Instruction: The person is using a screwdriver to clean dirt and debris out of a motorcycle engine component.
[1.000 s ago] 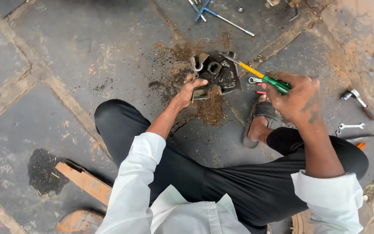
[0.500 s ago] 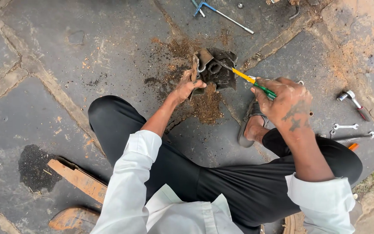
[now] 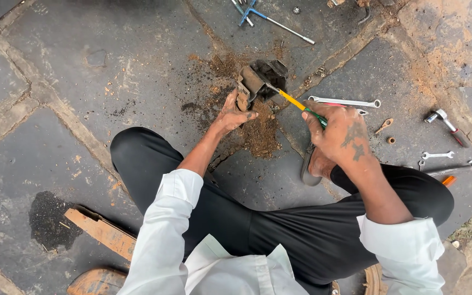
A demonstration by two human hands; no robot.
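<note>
Right now my left hand (image 3: 233, 114) grips the rusty end of a dark, dirt-caked metal part (image 3: 260, 79) standing on the stone-paved ground, near its far edge. My right hand (image 3: 337, 134) is clenched around a screwdriver with a yellow and green handle (image 3: 296, 104), whose tip touches the part. Brown rust and dirt crumbs (image 3: 260, 134) lie just beside it. A long silver spanner (image 3: 345, 101) lies near my right hand, a blue-handled T-shaped tool (image 3: 271, 19) at the far edge.
</note>
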